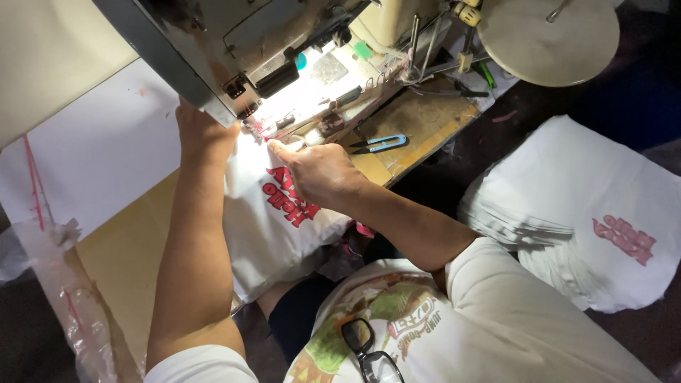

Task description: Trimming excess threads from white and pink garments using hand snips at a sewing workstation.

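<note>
Sewing machine [284,57] overhangs table [128,255] at 12 o'clock. White printed fabric [273,227] drapes over table edge at centre. Left hand [202,131] presses fabric flat, fingers hidden. Right hand [316,170] pinches fabric edge. Snips [379,144] lie at 2 o'clock, apart.

This was a garment sewing workshop; an industrial sewing machine [284,50] stood lit on a worn wooden table [425,124], and everything else sat around it; blue thread snips [379,144] lay on the table just right of the machine; a round thread stand plate [547,39] rose behind them; a tall stack of cut white cloth pieces [582,213] with red print waited farther right of the machine; a clear plastic bag [64,298] hung well to its left.
</note>
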